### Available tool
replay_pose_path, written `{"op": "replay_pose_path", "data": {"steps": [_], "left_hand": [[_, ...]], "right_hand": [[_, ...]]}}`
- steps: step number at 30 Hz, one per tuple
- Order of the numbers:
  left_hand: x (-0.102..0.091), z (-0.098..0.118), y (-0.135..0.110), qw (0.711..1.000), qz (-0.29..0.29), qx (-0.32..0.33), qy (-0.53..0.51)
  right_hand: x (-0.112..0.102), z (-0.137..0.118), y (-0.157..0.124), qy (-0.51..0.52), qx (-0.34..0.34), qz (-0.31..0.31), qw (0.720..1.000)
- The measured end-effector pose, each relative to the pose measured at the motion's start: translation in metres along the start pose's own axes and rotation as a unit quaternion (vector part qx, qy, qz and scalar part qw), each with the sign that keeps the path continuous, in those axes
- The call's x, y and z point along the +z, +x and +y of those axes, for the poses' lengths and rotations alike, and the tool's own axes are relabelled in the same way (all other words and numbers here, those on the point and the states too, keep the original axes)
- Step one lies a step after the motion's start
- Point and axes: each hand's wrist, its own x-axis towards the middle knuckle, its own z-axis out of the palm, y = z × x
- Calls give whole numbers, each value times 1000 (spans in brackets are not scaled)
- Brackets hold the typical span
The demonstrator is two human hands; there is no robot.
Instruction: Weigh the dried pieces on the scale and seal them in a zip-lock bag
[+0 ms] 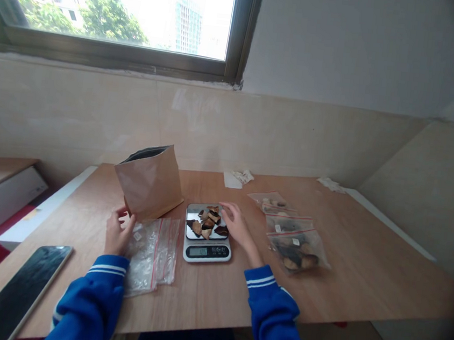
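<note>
my left hand (118, 233), fingers (123, 216) wrapped on a tilted kraft paper bag (149, 182), right hand (237, 228), fingers (227, 208) spread open just beside the digital scale (206, 255), dried chunks (207, 223) piled on it, zip bags (295, 247) off right

I see a brown paper bag (148, 182) standing tilted, its open top showing a black lining and its creased sides leaning toward the scale. Just beside it sits a small white kitchen scale (206, 253) with a steel tray and a lit display, its digits too small for me to read. Piled on the tray are dried pieces (207, 223), wedge-shaped, brown and blackened.
</note>
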Motion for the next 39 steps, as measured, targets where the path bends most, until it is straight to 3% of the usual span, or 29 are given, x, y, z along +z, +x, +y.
{"op": "replay_pose_path", "data": {"steps": [7, 9, 13, 16, 18, 20, 23, 26, 29, 32, 35, 39], "left_hand": [[-5, 11, -7, 991, 119, 60, 4], [-7, 15, -12, 983, 161, 90, 27], [-12, 25, -23, 944, 209, 245, 69], [-18, 42, -30, 909, 158, 374, 95], [-23, 57, -35, 896, 101, 416, 118], [-30, 74, -40, 900, 49, 417, 121], [-42, 94, -49, 913, 19, 392, 110], [-50, 104, -57, 941, -96, 302, 122], [-51, 98, -66, 936, -233, 226, 136], [-47, 78, -77, 920, -296, 206, 155], [-42, 59, -88, 914, -315, 186, 175], [-38, 50, -93, 919, -297, 181, 184]], "right_hand": [[-3, 1, -42, -38, 11, 128, 991], [-5, 0, -54, -44, 17, 138, 989], [-7, -5, -65, -55, 10, 104, 993], [-4, -7, -63, -56, -5, 81, 995], [-1, -8, -61, -55, -10, 70, 996], [0, -9, -60, -57, -12, 64, 996], [-2, -11, -62, -56, -16, 70, 996], [-6, -13, -66, -46, -9, 88, 995], [-10, -11, -70, -37, 4, 108, 993], [-12, -11, -75, -34, 7, 128, 991], [-13, -21, -83, -36, 3, 127, 991], [-6, -55, -108, -24, -16, 73, 997]]}}
